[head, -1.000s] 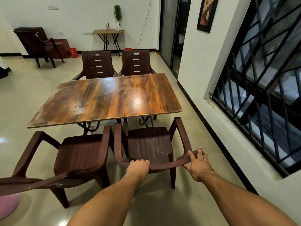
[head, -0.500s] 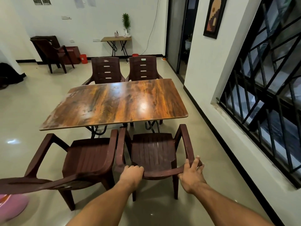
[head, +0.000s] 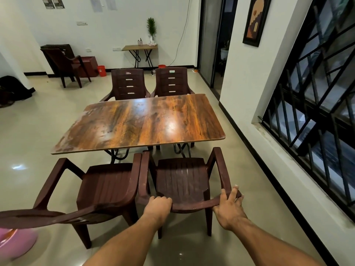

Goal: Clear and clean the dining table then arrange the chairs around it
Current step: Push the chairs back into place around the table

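The dining table (head: 138,121) has a glossy wood-grain top with nothing on it. Two dark brown plastic chairs (head: 130,84) (head: 171,81) stand tucked in at its far side. At the near side stand two more: a left chair (head: 107,187) and a right chair (head: 182,181), armrests almost touching. My left hand (head: 158,205) grips the top edge of the right chair's backrest at its left end. My right hand (head: 228,206) holds the same edge at its right end, fingers spread over the top.
A white wall with a black skirting and a barred window (head: 317,112) runs close along the right. A pink tub (head: 13,242) sits on the floor at lower left. Further back stand stacked chairs (head: 63,62), a small folding table (head: 141,48) and red buckets (head: 101,71).
The right near chair has slid a little toward the table with both hands on its backrest. My view has lifted and drawn back slightly, showing more of the far wall.
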